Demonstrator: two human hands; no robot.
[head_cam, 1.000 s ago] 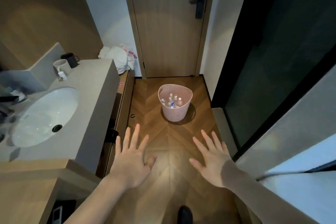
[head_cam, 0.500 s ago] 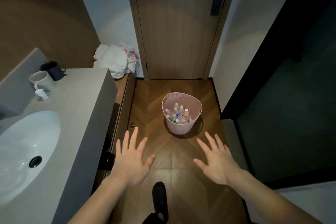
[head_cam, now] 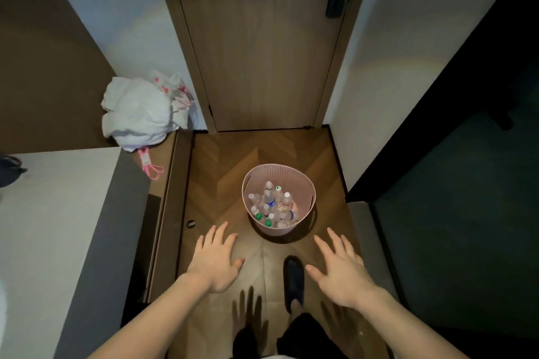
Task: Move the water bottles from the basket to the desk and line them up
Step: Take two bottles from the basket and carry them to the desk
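Now our left hand (head_cam: 214, 264) and right hand (head_cam: 342, 271) hover spread and empty; jumbled bottles (head_cam: 271, 207) in the basket (head_cam: 256, 178) could slip if grabbed carelessly.

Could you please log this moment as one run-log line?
phase: approach | left hand: open, empty | right hand: open, empty | water bottles: in pink basket
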